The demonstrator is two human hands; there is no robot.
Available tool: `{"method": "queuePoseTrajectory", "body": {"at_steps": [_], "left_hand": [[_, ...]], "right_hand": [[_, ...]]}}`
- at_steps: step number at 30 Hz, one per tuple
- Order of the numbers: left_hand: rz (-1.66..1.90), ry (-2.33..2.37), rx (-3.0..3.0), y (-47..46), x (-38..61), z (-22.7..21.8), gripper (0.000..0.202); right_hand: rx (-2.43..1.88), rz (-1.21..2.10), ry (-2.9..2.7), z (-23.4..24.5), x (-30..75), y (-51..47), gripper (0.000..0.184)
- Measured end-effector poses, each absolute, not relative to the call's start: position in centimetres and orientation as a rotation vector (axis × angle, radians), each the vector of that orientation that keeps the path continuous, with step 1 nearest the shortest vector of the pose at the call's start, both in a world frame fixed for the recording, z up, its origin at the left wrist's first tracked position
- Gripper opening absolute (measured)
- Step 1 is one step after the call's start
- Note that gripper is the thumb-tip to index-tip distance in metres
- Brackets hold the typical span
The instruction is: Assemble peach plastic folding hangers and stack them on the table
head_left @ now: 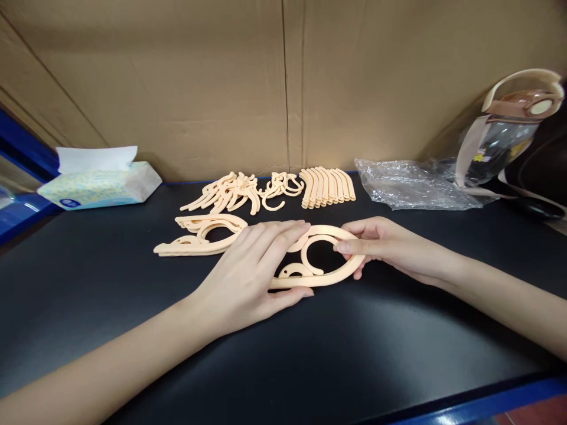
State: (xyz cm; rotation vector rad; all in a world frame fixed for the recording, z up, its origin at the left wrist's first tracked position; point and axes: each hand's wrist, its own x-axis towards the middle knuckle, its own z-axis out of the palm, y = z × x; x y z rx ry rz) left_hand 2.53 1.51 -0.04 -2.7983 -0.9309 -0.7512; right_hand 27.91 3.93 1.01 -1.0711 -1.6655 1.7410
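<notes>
A peach-coloured plastic folding clothes hanger point(333, 278) is held between both hands, folded, its curved hook tucked inside the loop. My left hand point(254, 268) is closed over the hanger's left end and covers much of it. At the rounded right end, my right hand point(374, 241) pinches the hanger between thumb and fingers. Just left of it lie folded hangers point(186, 248), stacked and partly hidden by my left hand. Behind sit a heap of loose hanger arms point(228, 193), a small pile of hooks point(280, 188) and a row of curved hanger arms point(328, 186).
A tissue pack point(100, 186) stands at the back left of the black table point(283, 366). Crumpled clear plastic point(411, 186) lies at the back right, beside a strapped drinking bottle point(505, 147). A cardboard wall point(199, 88) closes off the far edge.
</notes>
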Motion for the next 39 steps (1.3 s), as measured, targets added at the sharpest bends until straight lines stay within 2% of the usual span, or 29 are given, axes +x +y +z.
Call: {"method": "queuePoseTrajectory", "body": {"at_steps": [12,28,33,39], "left_hand": [[-0.731,-0.855,-2.807,1.6,2.6,-0.2,0.07],[-0.726,-0.872,-2.777,1.2,3.0,0.2,0.06],[-0.728,-1.092,-2.74,1.5,2.5,2.3,0.063],[-0.661,-1.311,-2.837,3.3,-1.1,5.9,0.066]], "right_hand": [[-1.043,1.844,-1.676,1.2,27.7,3.7,0.023],[-0.966,1.81,-1.694,1.1,27.4,3.5,0.03],[-0.855,1.681,-1.617,1.0,28.2,3.7,0.048],[-0.995,1.54,-1.659,0.4,28.4,4.5,0.044]]}}
